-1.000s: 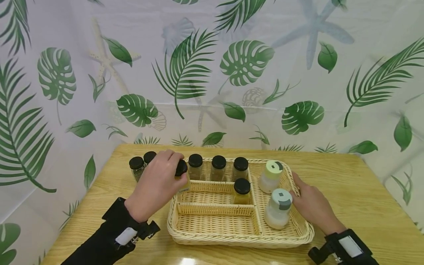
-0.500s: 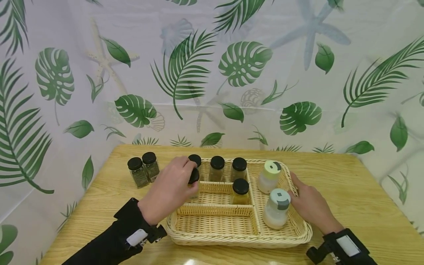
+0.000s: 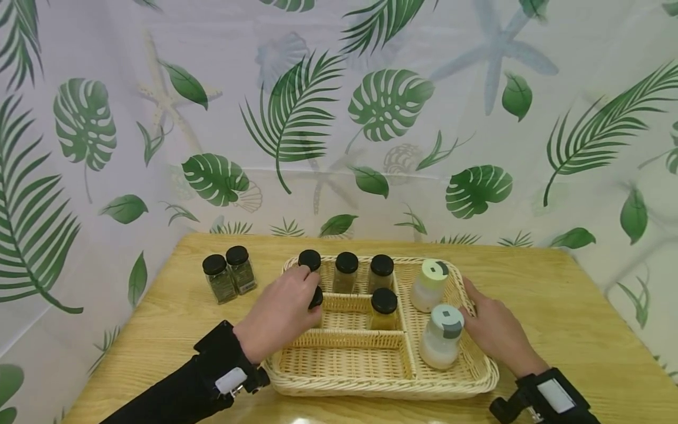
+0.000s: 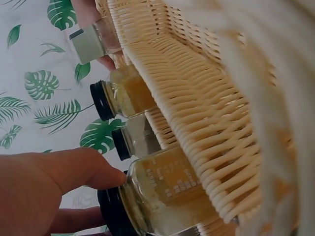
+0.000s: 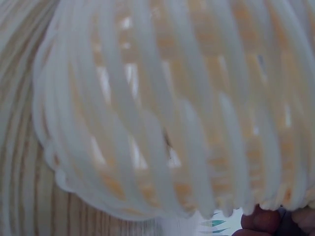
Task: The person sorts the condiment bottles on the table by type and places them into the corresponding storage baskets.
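My left hand (image 3: 278,315) pinches the black lid of a spice jar (image 4: 170,189) at the left end of the wicker basket's middle compartment. In the left wrist view this jar is clear glass with yellowish contents. The basket (image 3: 371,388) has its right rim gripped by my right hand (image 3: 500,333). A similar jar with yellow contents (image 3: 384,312) stands at the right end of the same compartment. Behind it, three black-lidded jars (image 3: 346,274) form a row. Whether the held jar's base touches the basket floor is hidden.
Two black-lidded jars of dark flakes (image 3: 230,280) stand on the wooden table (image 3: 159,330), left of the basket. The right compartment holds a yellow-lidded shaker (image 3: 430,288) and a pale-blue-lidded shaker (image 3: 442,338). A leaf-patterned cloth (image 3: 318,118) hangs behind.
My left hand has carried the jar right and down, from above the basket's left rim into the middle compartment. My right hand keeps its grip on the basket rim.
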Motion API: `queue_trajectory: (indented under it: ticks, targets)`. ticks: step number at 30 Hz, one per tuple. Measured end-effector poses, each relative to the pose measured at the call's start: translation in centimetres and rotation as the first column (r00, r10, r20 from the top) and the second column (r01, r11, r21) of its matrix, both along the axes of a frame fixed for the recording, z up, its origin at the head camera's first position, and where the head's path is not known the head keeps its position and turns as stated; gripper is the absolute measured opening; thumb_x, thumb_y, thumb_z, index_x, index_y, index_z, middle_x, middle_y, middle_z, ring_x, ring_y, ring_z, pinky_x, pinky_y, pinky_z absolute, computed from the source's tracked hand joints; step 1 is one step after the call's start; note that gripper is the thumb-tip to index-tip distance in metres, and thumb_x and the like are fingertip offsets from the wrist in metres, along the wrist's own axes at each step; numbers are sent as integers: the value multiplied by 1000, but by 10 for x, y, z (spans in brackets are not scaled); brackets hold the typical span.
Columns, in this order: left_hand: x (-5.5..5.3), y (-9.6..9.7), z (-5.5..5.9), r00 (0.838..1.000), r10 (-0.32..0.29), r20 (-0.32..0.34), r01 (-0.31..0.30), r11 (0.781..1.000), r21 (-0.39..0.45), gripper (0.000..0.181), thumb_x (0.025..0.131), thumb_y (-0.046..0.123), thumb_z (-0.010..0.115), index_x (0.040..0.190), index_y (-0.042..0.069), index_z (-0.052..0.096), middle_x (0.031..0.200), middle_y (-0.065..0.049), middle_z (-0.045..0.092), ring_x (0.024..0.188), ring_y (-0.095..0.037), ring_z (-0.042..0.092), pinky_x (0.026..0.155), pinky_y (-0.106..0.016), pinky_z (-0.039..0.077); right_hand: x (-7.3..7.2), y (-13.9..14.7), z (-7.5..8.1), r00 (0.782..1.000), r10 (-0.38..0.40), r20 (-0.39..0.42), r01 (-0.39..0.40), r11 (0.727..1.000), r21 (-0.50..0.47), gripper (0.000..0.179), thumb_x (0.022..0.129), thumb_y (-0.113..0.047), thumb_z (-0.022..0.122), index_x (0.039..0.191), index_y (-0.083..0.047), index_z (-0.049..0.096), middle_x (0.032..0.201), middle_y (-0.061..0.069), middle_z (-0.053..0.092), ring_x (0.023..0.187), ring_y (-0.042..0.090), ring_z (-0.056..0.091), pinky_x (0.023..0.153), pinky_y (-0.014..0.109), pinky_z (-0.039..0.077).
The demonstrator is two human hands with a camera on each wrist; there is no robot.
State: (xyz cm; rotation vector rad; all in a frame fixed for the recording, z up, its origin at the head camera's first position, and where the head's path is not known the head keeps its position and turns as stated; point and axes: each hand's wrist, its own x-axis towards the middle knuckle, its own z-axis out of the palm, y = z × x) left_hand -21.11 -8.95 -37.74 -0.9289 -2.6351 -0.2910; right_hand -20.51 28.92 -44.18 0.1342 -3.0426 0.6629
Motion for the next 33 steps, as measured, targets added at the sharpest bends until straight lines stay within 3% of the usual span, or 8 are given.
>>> queue_trajectory:
  ticks: [6, 16, 23, 30, 33]
  targets:
    - [0, 2, -6, 998, 11, 59, -9, 999, -36, 24, 77, 19, 71, 93, 5, 62, 86, -6, 54, 74, -16, 47, 57, -30, 49, 1, -1, -1, 1000, 2, -3, -2, 1000, 11, 64, 99, -22, 46, 150, 2, 17, 52, 1, 45, 43, 13, 42, 41, 30, 31]
    - [-1, -1, -8, 999, 44, 18, -43, 997, -56, 24, 77, 25, 71, 93, 8, 62, 86, -6, 55, 74, -16, 50, 48, -29, 49, -2, -3, -2, 1000, 5, -9, -5, 1000, 10, 64, 98, -22, 47, 150, 3, 18, 54, 2, 47, 45, 13, 43, 41, 30, 30]
    - [1, -9, -4, 999, 50, 0, -50, 998, 33, 31, 85, 31, 64, 103, 7, 66, 92, -6, 57, 78, -16, 51, 54, -29, 49, -3, -4, -2, 1000, 13, -17, -13, 1000, 5, 64, 99, -22, 47, 150, 2, 18, 54, 2, 46, 46, 14, 43, 41, 30, 30]
    - [-8, -26, 5, 990, 132, -57, -125, 985, 116, 28, 87, 30, 63, 101, 6, 68, 94, -8, 60, 76, -17, 52, 48, -31, 48, -2, -3, 0, 1000, 4, 0, -4, 1000, 8, 64, 99, -22, 46, 150, 3, 17, 59, 5, 52, 50, 15, 45, 44, 30, 33]
    - [-14, -36, 8, 983, 165, -78, -153, 978, 144, 27, 86, 27, 64, 101, 5, 67, 97, -10, 62, 82, -22, 56, 54, -35, 52, -1, -2, 0, 1000, -1, 0, 1, 1000, 12, 64, 99, -22, 46, 150, 3, 17, 57, 4, 49, 48, 14, 43, 43, 30, 31]
